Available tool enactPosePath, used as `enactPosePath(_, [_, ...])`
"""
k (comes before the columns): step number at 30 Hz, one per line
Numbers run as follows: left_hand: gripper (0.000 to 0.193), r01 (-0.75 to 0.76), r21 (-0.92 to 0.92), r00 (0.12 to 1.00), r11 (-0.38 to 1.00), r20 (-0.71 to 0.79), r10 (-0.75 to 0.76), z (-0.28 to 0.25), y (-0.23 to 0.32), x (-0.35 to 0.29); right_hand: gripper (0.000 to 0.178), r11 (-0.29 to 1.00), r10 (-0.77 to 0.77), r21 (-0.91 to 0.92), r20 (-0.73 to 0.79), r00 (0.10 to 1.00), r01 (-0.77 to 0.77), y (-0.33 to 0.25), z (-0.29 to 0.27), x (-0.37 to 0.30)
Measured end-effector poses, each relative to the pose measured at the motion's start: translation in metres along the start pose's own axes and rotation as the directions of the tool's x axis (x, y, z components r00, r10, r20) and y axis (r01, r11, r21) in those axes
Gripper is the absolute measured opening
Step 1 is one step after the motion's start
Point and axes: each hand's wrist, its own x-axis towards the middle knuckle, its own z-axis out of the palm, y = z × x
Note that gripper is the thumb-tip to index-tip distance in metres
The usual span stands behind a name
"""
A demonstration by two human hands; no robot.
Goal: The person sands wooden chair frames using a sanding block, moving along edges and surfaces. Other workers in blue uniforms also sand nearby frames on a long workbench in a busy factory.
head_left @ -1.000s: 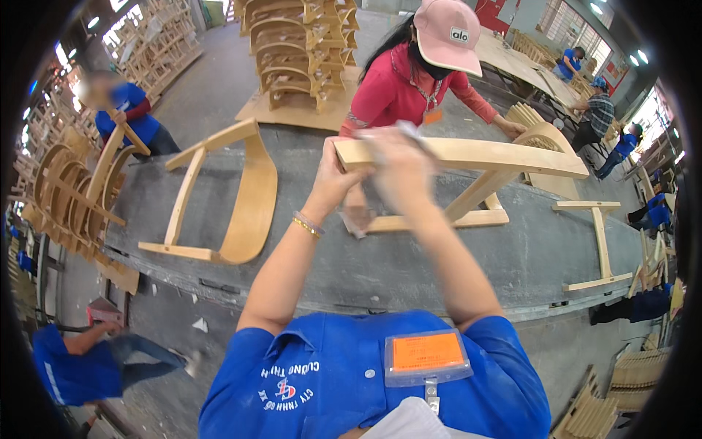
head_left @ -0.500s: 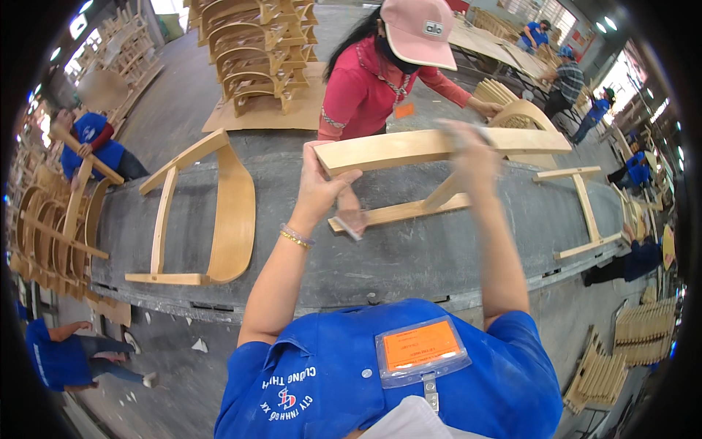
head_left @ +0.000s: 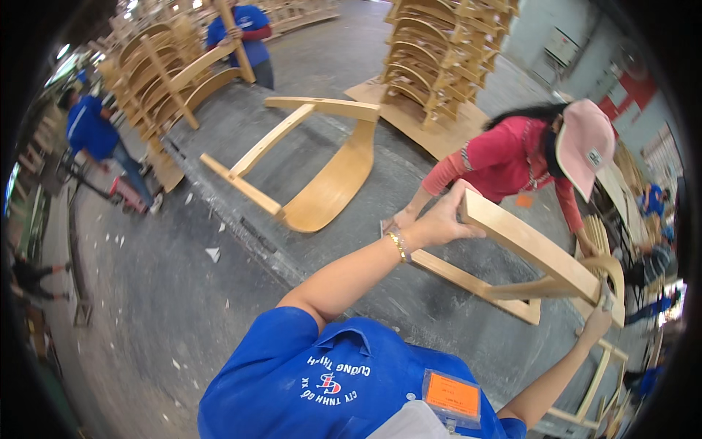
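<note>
A pale wooden chair frame with a curved back stands on the grey table, its thick upper rail slanting down to the right. My left hand grips the rail's left end, thumb on its near side. At the rail's right end is my right hand, closed on what looks like a small grey sanding pad and pressed to the wood. Across the table, a co-worker in pink has one hand near the frame's lower rail, holding a flat grey piece. Their other hand is by the curved back.
Another chair frame lies to the left on the table. Tall stacks of frames stand behind it. More frame parts are at the right. People in blue work around, and scraps litter the floor.
My view has swung left. My right hand has slid along the rail from right of its middle to its right end; my left hand keeps its hold on the left end.
</note>
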Motion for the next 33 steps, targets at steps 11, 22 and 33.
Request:
enactPosePath(11, [0.067, -0.207, 0.341, 0.959, 0.917, -0.114, 0.259, 0.008, -0.013, 0.007, 0.041, 0.557, -0.812, 0.18, -0.085, 0.577, 0.811, -0.298, 0.158, -0.16])
enactPosePath(22, [0.087, 0.005, -0.156, 1.0, 0.988, 0.031, -0.001, 0.012, -0.009, 0.002, 0.047, 0.859, -0.411, 0.378, 0.104, 0.906, 0.346, -0.014, 0.038, -0.015])
enactPosePath(33, [0.054, -0.252, 0.286, 0.964, 0.925, -0.005, 0.265, 0.011, -0.031, 0.0, 0.044, 0.578, -0.794, 0.263, -0.035, 0.606, 0.772, -0.284, 0.133, -0.174])
